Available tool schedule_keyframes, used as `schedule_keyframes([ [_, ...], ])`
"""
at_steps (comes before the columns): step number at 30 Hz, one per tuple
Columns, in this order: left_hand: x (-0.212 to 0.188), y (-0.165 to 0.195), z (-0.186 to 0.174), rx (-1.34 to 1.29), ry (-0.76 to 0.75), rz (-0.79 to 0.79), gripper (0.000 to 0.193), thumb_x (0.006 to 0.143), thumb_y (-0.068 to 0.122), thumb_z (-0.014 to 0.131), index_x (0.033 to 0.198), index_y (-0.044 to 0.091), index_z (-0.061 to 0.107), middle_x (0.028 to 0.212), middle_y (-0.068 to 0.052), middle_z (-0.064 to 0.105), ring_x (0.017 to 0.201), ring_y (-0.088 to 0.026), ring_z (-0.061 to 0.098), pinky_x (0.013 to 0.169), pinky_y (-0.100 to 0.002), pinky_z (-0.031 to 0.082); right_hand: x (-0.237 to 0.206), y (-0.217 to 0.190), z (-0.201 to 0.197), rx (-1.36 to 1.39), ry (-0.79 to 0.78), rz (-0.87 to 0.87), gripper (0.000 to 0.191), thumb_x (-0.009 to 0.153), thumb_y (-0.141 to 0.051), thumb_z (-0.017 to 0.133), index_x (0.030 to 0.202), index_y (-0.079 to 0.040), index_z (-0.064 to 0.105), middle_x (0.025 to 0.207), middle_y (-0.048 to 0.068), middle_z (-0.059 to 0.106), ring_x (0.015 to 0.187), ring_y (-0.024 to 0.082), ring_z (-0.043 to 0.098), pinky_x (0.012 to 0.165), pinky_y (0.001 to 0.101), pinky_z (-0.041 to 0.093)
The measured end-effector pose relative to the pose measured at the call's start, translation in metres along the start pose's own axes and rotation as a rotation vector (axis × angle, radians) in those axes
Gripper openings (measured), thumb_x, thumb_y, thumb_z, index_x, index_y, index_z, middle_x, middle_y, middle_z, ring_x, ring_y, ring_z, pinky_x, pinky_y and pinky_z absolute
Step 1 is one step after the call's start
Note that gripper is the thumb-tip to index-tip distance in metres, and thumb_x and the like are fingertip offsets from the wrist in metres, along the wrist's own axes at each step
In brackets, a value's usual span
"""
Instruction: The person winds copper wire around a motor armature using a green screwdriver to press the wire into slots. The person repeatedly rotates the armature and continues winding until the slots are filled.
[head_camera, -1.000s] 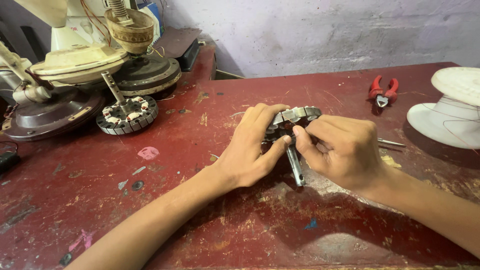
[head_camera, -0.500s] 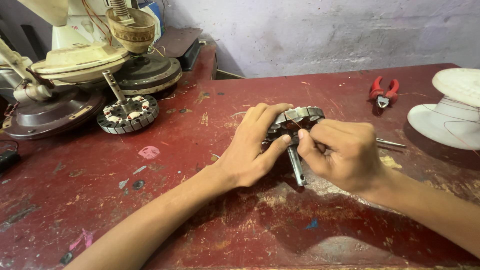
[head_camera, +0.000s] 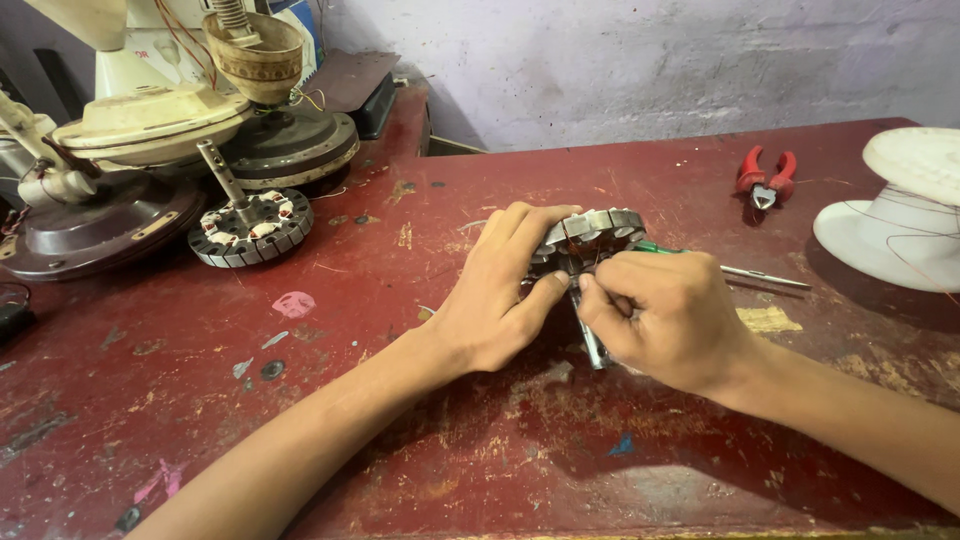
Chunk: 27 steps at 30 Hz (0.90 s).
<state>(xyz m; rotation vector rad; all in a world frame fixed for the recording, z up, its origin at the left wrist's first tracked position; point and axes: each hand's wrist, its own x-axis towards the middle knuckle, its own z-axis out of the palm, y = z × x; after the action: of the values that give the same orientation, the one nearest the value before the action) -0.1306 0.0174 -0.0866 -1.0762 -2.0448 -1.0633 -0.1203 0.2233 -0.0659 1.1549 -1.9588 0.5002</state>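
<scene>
Step in hand, as judged from the posture: manual work on the windings of a small motor stator (head_camera: 592, 232), a ring of stacked grey steel laminations with copper wire showing at its core. The stator sits on the desk (head_camera: 420, 420) a little right of centre, tilted up on edge between both hands.

Left hand (head_camera: 505, 295): closed around the near and left side of the stator, fingers over its top edge, thumb pressed against the lower face. It serves as the clamp.

Right hand (head_camera: 665, 320): fingertips pinched together at the centre of the stator, touching the left thumb. Whether a strand of wire lies in the pinch cannot be told. A slim metal shaft (head_camera: 590, 345) projects downward below the two hands; its upper end is hidden.

A green-handled tool with a thin steel shank (head_camera: 745, 271) lies flat just behind the right hand.

The next move appears to call for a steady left-hand grip and fine fingertip control at the slot, since the copper strands are thin and closely packed.

Surface: a dark red painted desk, heavily scuffed, with chipped patches, paint flecks and a strip of yellowish tape (head_camera: 768, 319).

Surroundings:
- red-handled cutters (head_camera: 765, 180), far right, well apart from the hands
- white wire spool (head_camera: 895, 205), right edge
- a second wound stator on a shaft (head_camera: 250, 225), left
- fan motor housings and a cream casing (head_camera: 150, 120), stacked at the far left
- a rough whitewashed wall (head_camera: 650, 60) behind
</scene>
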Motion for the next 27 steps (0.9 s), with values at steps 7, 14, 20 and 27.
schedule_keyframes([
  [7,0.001,-0.002,0.0,-0.003,-0.001,0.001,0.051,0.088,0.014,0.054,0.137,0.002,0.052,0.121,-0.017,0.054,0.117,-0.034,0.052,0.108,-0.045,0.041,-0.006,0.003,0.005,0.043,-0.072,0.154,0.034,0.084,-0.009,0.068,0.055,-0.001,0.052,0.048,0.009,0.05,0.04,0.018,0.048,0.043,0.0361,0.038],
  [14,0.001,0.0,0.0,0.024,0.005,-0.013,0.048,0.09,0.015,0.056,0.136,0.002,0.054,0.118,-0.017,0.054,0.115,-0.034,0.051,0.106,-0.045,0.041,-0.009,0.005,0.02,0.298,-0.252,0.658,0.028,0.088,-0.014,0.064,0.068,0.004,0.069,0.049,0.006,0.06,0.045,0.007,0.048,0.042,0.0339,0.037],
  [20,0.002,0.001,0.001,0.027,0.021,-0.005,0.041,0.096,0.019,0.058,0.134,0.004,0.055,0.116,-0.015,0.055,0.112,-0.032,0.053,0.103,-0.044,0.042,-0.012,0.004,0.019,0.241,-0.303,0.707,0.033,0.086,-0.016,0.065,0.061,0.005,0.068,0.044,0.008,0.057,0.04,0.012,0.047,0.041,0.0363,0.035],
  [27,0.004,0.001,0.011,0.085,0.128,-0.021,0.035,0.102,0.026,0.066,0.13,0.005,0.06,0.11,-0.012,0.058,0.104,-0.029,0.055,0.094,-0.041,0.045,-0.01,-0.002,0.017,0.284,-0.329,0.72,0.035,0.082,-0.015,0.062,0.052,0.003,0.065,0.04,0.007,0.056,0.038,0.012,0.048,0.04,0.037,0.035],
])
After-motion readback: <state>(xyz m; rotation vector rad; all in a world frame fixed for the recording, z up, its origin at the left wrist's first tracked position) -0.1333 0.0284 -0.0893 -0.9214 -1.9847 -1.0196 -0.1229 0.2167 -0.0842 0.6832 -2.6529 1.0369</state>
